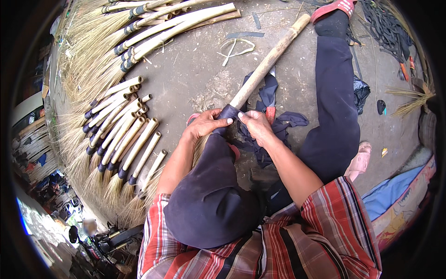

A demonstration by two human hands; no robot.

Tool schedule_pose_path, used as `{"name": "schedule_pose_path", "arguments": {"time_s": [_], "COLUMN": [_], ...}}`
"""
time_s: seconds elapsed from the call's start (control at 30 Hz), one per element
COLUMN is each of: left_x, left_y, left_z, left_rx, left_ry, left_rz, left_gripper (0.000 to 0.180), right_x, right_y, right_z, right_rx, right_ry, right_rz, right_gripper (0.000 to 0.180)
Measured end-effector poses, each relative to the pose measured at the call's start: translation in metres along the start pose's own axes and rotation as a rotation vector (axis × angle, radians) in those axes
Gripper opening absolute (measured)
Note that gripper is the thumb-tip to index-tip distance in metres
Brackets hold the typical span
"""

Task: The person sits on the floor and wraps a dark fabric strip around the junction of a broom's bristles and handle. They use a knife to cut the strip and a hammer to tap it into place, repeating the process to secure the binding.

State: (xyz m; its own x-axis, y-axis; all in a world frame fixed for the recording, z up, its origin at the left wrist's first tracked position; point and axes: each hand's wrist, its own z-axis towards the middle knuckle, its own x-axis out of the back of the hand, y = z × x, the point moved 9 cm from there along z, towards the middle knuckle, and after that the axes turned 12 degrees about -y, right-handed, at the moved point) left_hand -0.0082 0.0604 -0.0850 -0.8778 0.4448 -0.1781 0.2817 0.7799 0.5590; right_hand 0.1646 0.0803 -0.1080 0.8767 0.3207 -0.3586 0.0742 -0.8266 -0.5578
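A broom with a pale wooden handle lies slantwise over my bent left leg, its handle pointing far right. Round the base of the handle runs a dark wrapped band. My left hand is closed round the broom at this band, thumb on top. From the other side, my right hand presses thumb and fingers against the same band, closed on the dark strip there. Some straw bristles show under my left forearm; the rest are hidden by my leg. Loose dark strips lie on the ground beside my right hand.
Several short-handled brooms lie in a row at left, with longer-handled brooms beyond. A heap of dark strips is at far right. Nearer are a black plastic bag, a straw bundle and a pink clog.
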Motion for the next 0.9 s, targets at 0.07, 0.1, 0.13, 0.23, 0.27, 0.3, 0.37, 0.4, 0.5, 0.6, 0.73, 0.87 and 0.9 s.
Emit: {"name": "schedule_pose_path", "arguments": {"time_s": [0.07, 0.1, 0.13, 0.23, 0.27, 0.3, 0.37, 0.4, 0.5, 0.6, 0.73, 0.87, 0.9], "left_x": [0.006, -0.004, -0.015, -0.009, -0.002, -0.001, 0.006, 0.007, 0.001, 0.002, 0.013, 0.013, 0.007], "left_y": [0.020, 0.039, 0.054, 0.068, 0.066, 0.056, 0.043, 0.042, 0.041, 0.038, 0.036, 0.017, 0.012], "left_z": [-0.021, -0.029, -0.037, -0.048, -0.047, -0.043, -0.040, -0.040, -0.036, -0.029, -0.026, -0.014, -0.008], "left_rx": [0.004, -0.099, -0.009, -0.148, -0.164, -0.116, -0.036, -0.022, 0.032, 0.193, 0.216, 0.058, 0.009], "left_ry": [0.364, 0.449, 0.565, 0.544, 0.487, 0.388, 0.398, 0.480, 0.602, 0.552, 0.447, 0.194, 0.052], "left_rz": [0.371, 0.545, 0.985, 0.825, 0.740, 0.646, 0.626, 0.711, 0.837, 0.839, 0.768, 0.470, 0.274], "left_gripper": [0.081, 0.094, 0.092, 0.072, 0.071, 0.070, 0.070, 0.070, 0.069, 0.071, 0.070, 0.060, 0.058], "right_x": [-0.003, -0.005, -0.008, -0.024, -0.030, -0.033, -0.036, -0.038, -0.049, -0.050, -0.028, -0.012, -0.015], "right_y": [-0.002, -0.005, -0.007, -0.018, -0.019, -0.018, -0.018, -0.015, -0.010, -0.008, -0.012, -0.010, -0.009], "right_z": [-0.001, -0.003, -0.006, -0.010, -0.012, -0.014, -0.017, -0.019, -0.023, -0.032, -0.033, -0.015, -0.011], "right_rx": [-0.045, -0.046, -0.053, 0.016, 0.043, 0.046, 0.096, 0.099, 0.130, 0.139, 0.173, 0.123, 0.108], "right_ry": [0.022, 0.022, 0.016, -0.022, -0.035, -0.042, 0.006, 0.031, 0.050, 0.087, 0.083, -0.057, -0.114], "right_rz": [0.007, 0.003, 0.008, 0.030, 0.048, 0.062, 0.062, 0.074, 0.109, 0.013, -0.081, -0.015, 0.021], "right_gripper": [0.028, 0.029, 0.030, 0.027, 0.025, 0.024, 0.027, 0.029, 0.019, 0.014, 0.012, 0.016, 0.017]}}
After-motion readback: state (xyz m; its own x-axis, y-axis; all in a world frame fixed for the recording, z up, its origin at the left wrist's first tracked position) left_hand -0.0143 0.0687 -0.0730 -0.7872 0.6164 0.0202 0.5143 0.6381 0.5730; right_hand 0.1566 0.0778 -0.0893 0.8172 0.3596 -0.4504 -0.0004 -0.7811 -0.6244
